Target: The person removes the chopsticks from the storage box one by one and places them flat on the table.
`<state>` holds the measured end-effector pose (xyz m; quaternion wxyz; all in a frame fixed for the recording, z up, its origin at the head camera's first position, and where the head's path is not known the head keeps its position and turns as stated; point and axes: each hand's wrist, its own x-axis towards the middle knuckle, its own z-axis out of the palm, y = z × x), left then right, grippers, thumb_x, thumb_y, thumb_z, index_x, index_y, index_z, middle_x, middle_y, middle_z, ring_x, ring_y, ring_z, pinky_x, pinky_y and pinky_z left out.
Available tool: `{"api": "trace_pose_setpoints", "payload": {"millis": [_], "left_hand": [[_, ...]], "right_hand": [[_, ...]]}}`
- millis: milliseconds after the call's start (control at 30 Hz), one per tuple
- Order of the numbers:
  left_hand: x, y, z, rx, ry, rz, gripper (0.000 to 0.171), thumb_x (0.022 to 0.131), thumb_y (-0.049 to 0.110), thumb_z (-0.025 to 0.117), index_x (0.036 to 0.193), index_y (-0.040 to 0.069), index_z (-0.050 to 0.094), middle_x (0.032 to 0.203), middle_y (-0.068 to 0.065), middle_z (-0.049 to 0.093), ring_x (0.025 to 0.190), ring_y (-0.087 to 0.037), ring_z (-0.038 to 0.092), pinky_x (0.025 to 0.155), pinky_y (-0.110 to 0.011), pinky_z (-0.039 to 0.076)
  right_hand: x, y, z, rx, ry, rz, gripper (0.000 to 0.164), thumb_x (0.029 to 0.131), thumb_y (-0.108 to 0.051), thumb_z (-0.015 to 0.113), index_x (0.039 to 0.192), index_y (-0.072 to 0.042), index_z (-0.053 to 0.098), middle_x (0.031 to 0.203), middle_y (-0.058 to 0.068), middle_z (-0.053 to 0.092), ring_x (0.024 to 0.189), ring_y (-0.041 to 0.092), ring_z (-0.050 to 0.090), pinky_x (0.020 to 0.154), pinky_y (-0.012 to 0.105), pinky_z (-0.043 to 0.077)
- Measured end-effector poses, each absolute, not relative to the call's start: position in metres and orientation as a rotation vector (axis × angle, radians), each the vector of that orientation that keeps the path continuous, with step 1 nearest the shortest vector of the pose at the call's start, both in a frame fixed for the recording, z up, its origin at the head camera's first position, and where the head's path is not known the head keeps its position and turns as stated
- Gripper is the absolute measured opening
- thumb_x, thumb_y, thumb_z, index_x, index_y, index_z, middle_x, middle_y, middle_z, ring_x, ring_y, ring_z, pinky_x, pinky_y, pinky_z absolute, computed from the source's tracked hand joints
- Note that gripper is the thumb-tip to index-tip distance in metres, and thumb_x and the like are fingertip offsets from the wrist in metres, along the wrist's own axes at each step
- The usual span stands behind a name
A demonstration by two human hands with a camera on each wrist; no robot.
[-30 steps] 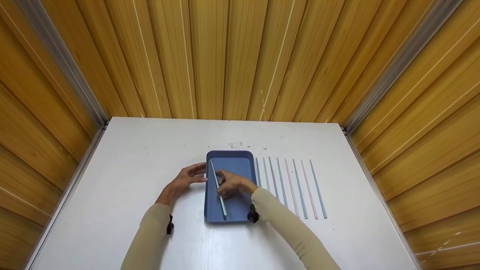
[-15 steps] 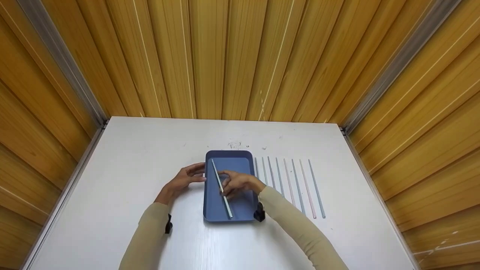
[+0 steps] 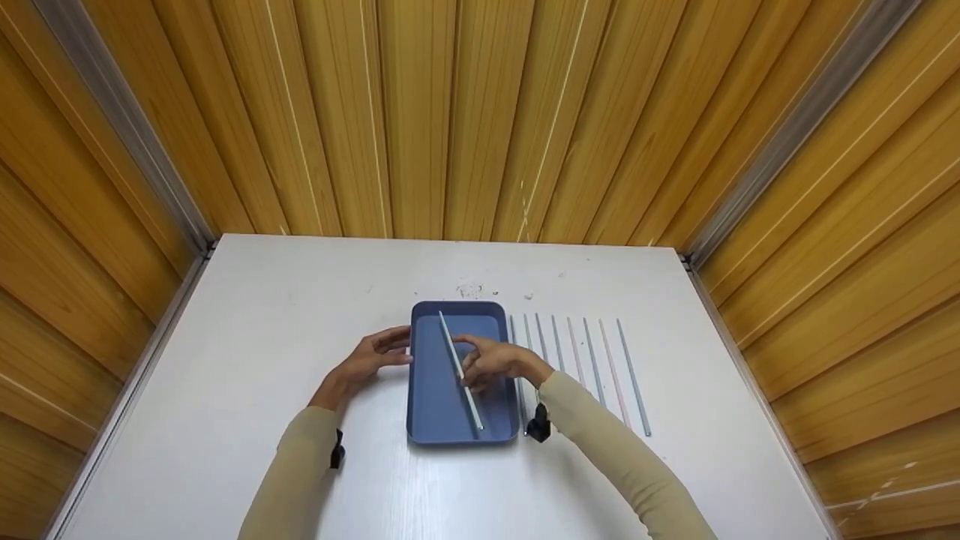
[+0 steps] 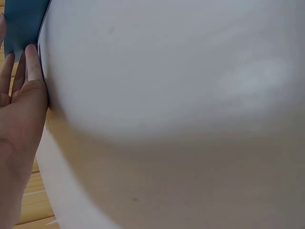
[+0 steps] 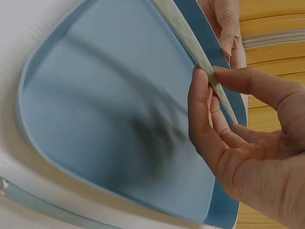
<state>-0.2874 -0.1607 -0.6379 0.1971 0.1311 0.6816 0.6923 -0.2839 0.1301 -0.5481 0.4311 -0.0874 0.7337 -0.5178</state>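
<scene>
My right hand [image 3: 491,364] pinches a pale green chopstick [image 3: 452,349] between thumb and fingertips, above the blue tray [image 3: 435,409]. The chopstick slants, its thin end at the far left and its thicker end toward me. In the right wrist view, thumb and index finger meet on the chopstick [image 5: 186,36], and a shadow falls on the tray floor [image 5: 105,109]. At the tray's left side, my left hand [image 3: 371,358] has its fingertips at the wall. The left wrist view has those fingers extended against the tray [image 4: 24,24].
Several chopsticks, blue, green and pink, lie side by side on the white table right of the tray, the outermost a blue chopstick [image 3: 635,379]. My right forearm covers the near ends of some. Wood-patterned walls [image 3: 480,120] enclose the table's back and sides.
My right hand has moved rightward with the green chopstick, from the tray's left side to over its middle. The left hand stays at the tray wall.
</scene>
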Motion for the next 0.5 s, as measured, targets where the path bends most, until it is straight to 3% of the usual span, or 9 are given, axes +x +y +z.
{"api": "trace_pose_setpoints", "payload": {"millis": [267, 500], "left_hand": [[-0.285, -0.160, -0.636, 0.343, 1.908, 1.938, 0.072, 0.093, 0.006, 0.074, 0.155, 0.000, 0.039, 0.157, -0.025, 0.044, 0.147, -0.041, 0.042, 0.108, -0.030, 0.054], [-0.286, -0.162, -0.635, 0.378, 1.896, 1.934, 0.072, 0.094, 0.003, 0.071, 0.156, -0.003, 0.035, 0.158, -0.027, 0.042, 0.147, -0.043, 0.040, 0.106, -0.026, 0.054]], "right_hand": [[-0.285, 0.143, -0.542, -0.164, 1.782, -1.330, 0.093, 0.087, 0.018, 0.062, 0.163, -0.013, 0.019, 0.088, 0.001, 0.056, 0.075, 0.016, 0.068, 0.080, 0.040, 0.066], [-0.285, 0.157, -0.534, -0.179, 1.792, -1.334, 0.095, 0.087, 0.017, 0.063, 0.164, -0.014, 0.016, 0.087, 0.002, 0.058, 0.077, 0.017, 0.069, 0.071, 0.032, 0.066]]}}
